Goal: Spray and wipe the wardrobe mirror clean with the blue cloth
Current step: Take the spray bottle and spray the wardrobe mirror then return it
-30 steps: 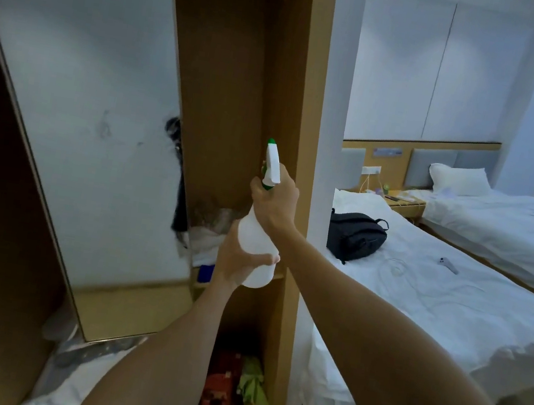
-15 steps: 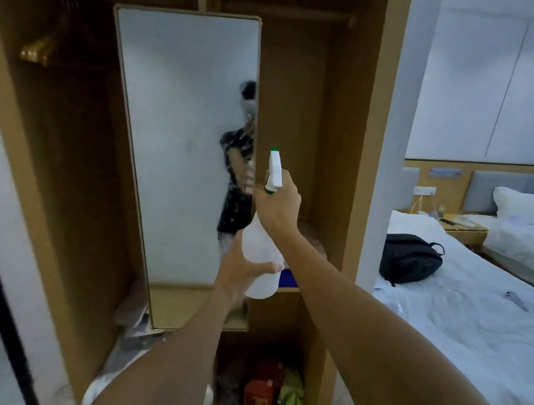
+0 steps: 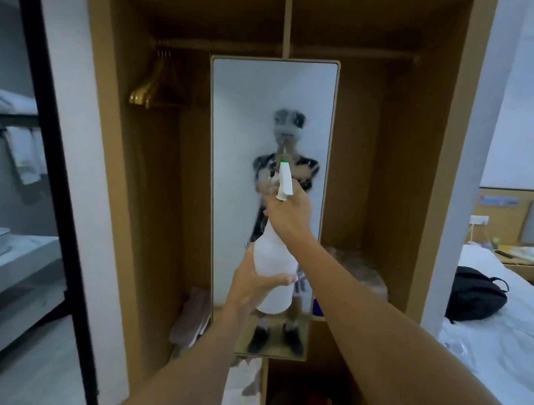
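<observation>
The wardrobe (image 3: 438,158) now fills the view from the front, where a second ago it was seen from the side with the beds taking half the picture. The mirror (image 3: 269,105) hangs in the middle of it, and it now faces the person squarely; earlier it stood at an angle. This means, I think, that the aiming is done and the spraying step is in hand. The glass looks hazy and grey over most of its surface, but I cannot tell if this is fresh spray or old dirt. No wiping can follow until a cloth is taken: the blue cloth is not clearly in view, only a small blue patch (image 3: 317,306) just right of the mirror's lower edge, and I cannot say what that is.

The bottle (image 3: 274,272) is held up between the person and the mirror, nozzle toward the glass. The right hand (image 3: 288,210) grips its neck below the spray head, fingers curled around it. The left hand (image 3: 251,285) holds the body from the side and below, thumb bent across the front.
</observation>
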Tool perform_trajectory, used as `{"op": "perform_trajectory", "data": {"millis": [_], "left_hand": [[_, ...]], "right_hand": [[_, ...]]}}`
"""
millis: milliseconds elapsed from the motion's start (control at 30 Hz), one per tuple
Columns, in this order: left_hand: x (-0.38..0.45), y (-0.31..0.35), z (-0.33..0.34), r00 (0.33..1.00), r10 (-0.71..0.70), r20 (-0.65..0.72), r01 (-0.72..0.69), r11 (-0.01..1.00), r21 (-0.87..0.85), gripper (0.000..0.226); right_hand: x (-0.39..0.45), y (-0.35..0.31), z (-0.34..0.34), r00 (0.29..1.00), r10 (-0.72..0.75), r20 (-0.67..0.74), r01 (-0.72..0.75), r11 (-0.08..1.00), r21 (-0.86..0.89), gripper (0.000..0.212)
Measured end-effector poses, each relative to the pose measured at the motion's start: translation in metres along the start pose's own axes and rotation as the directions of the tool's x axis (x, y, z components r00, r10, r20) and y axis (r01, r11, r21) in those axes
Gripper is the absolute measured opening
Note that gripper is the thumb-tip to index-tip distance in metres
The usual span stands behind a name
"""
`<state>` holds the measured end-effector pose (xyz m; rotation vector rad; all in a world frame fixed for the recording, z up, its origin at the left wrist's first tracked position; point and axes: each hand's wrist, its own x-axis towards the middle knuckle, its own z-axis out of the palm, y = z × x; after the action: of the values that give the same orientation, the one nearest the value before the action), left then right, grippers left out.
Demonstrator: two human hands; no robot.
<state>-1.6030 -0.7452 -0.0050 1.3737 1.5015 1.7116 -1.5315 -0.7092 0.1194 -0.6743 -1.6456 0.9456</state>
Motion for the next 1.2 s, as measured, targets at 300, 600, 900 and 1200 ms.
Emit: {"op": "perform_trajectory", "data": {"millis": [300, 600, 900, 1200], "left_hand": [[0.017, 0.023, -0.035, 0.993, 0.093, -0.067, -0.096, 0.994, -0.044, 0.081], [0.034, 0.021, -0.040, 0.987, 0.128, -0.100, -0.129, 0.992, -0.002, 0.088], [0.054, 0.016, -0.043, 0.985, 0.126, -0.121, -0.132, 0.990, -0.041, 0.090], [0.065, 0.009, -0.051, 0.984, 0.095, -0.154, -0.091, 0.995, 0.035, 0.098]], "right_hand": [[0.024, -0.030, 0.032, 0.997, -0.021, 0.071, 0.024, 0.999, -0.033, 0.027], [0.043, -0.029, 0.046, 0.999, -0.028, 0.044, 0.027, 0.999, 0.026, 0.030], [0.060, -0.028, 0.052, 0.997, -0.027, 0.073, 0.024, 0.999, 0.045, 0.031], [0.069, -0.022, 0.067, 1.000, -0.022, -0.014, 0.021, 0.999, -0.035, 0.035]]}}
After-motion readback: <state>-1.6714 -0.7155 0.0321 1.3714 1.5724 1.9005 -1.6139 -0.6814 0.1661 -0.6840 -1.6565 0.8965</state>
